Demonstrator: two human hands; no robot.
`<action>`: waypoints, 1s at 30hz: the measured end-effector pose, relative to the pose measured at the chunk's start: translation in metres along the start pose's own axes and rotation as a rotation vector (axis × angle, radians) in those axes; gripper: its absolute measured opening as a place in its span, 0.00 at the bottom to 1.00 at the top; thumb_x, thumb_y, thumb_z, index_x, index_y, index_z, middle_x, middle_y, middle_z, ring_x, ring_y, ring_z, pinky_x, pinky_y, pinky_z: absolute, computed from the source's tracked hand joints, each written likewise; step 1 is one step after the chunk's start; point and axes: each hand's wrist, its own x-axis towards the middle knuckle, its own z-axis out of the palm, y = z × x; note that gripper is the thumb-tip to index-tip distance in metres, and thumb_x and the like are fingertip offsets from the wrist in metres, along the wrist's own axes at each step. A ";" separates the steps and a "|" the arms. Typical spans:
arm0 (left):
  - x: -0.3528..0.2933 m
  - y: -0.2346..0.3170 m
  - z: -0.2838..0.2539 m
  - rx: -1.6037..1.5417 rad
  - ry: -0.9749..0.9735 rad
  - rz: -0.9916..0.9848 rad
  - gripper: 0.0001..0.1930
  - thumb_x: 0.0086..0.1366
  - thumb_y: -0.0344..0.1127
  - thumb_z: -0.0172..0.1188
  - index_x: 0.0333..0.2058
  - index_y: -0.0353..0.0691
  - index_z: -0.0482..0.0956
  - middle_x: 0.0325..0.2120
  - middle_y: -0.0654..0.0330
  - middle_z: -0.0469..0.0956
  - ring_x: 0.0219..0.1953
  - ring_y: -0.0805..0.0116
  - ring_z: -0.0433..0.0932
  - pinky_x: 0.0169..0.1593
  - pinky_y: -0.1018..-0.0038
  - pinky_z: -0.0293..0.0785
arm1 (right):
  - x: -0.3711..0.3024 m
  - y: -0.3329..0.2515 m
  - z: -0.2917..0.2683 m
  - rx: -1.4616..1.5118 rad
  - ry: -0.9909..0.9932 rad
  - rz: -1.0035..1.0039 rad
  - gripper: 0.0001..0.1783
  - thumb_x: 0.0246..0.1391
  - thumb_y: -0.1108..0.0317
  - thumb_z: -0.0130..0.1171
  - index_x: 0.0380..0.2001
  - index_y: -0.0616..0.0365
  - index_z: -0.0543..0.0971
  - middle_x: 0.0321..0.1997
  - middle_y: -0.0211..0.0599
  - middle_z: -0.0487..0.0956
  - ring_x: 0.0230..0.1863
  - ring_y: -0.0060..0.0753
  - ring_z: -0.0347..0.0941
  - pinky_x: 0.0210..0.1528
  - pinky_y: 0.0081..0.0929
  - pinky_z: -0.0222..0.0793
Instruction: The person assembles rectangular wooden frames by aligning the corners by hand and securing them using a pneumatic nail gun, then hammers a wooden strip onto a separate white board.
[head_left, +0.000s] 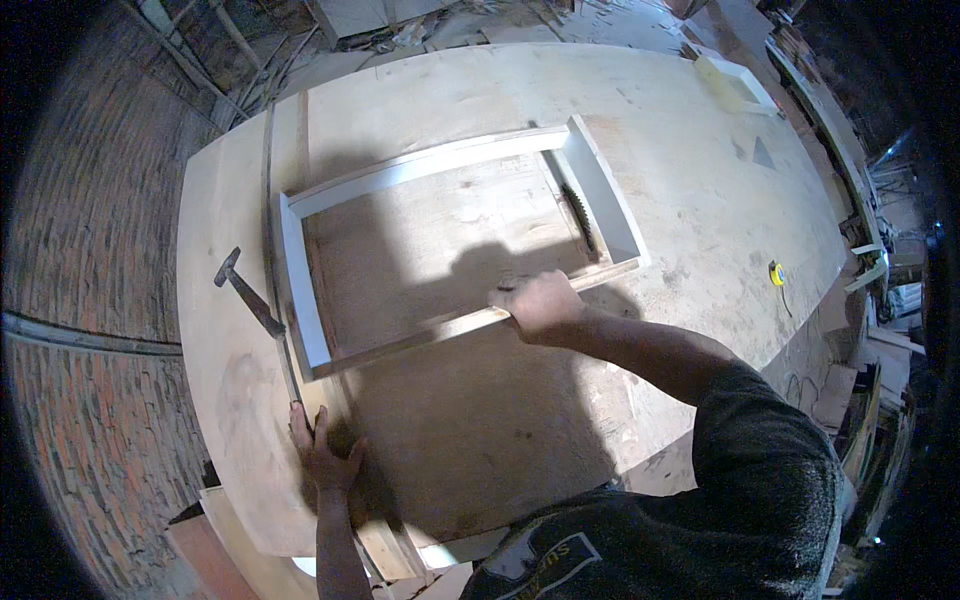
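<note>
A rectangular wooden frame (430,170), white on its inner faces, lies on the large pale wooden tabletop (700,200). My right hand (545,305) is closed over the near rail of the frame, right of its middle. My left hand (325,462) rests with fingers spread on a long wooden strip (318,395) near the frame's near left corner. A hammer (250,292) lies left of the frame, its handle end close to that strip. Inside the frame, by its right side, a dark toothed saw blade (578,212) shows at the tabletop.
A yellow tape measure (777,274) sits on the right of the tabletop. At the far right corner is a small white and yellowish box-like piece (738,84). A brick wall (90,230) stands at the left. Wood scraps (870,410) are piled along the right.
</note>
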 end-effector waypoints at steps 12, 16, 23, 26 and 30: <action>-0.145 -0.009 -0.056 -0.584 0.586 -0.586 0.29 0.62 0.49 0.68 0.55 0.35 0.76 0.55 0.51 0.76 0.59 0.53 0.73 0.68 0.55 0.60 | -0.053 -0.153 -0.073 -0.148 0.117 -0.419 0.17 0.32 0.71 0.70 0.31 0.52 0.78 0.34 0.33 0.80 0.38 0.38 0.81 0.35 0.38 0.78; -0.243 -0.028 -0.130 -1.679 0.735 -1.059 0.46 0.70 0.74 0.39 0.69 0.38 0.59 0.55 0.51 0.75 0.56 0.60 0.72 0.60 0.67 0.65 | -0.044 -0.231 -0.061 -0.202 0.175 -0.676 0.15 0.36 0.68 0.70 0.31 0.52 0.78 0.30 0.30 0.77 0.35 0.34 0.80 0.34 0.36 0.79; -0.337 -0.100 -0.151 -1.794 0.654 -1.062 0.31 0.70 0.52 0.59 0.60 0.34 0.65 0.48 0.44 0.77 0.47 0.54 0.80 0.50 0.60 0.79 | 0.043 -0.401 0.001 -0.409 -0.008 -1.042 0.18 0.50 0.68 0.62 0.47 0.44 0.81 0.53 0.30 0.81 0.60 0.39 0.75 0.64 0.39 0.73; -0.332 -0.126 -0.165 -1.606 0.664 -1.262 0.12 0.60 0.35 0.61 0.42 0.38 0.77 0.32 0.54 0.77 0.38 0.58 0.80 0.43 0.59 0.78 | 0.091 -0.458 0.025 -0.424 0.112 -0.889 0.18 0.53 0.67 0.61 0.48 0.42 0.83 0.58 0.26 0.80 0.67 0.34 0.67 0.73 0.43 0.55; -0.299 -0.130 -0.179 -1.496 0.546 -1.120 0.12 0.63 0.39 0.58 0.40 0.38 0.77 0.27 0.59 0.74 0.33 0.60 0.77 0.38 0.61 0.74 | 0.152 -0.469 0.072 -0.334 0.318 -0.767 0.12 0.53 0.64 0.63 0.42 0.40 0.86 0.58 0.23 0.81 0.68 0.30 0.67 0.75 0.46 0.50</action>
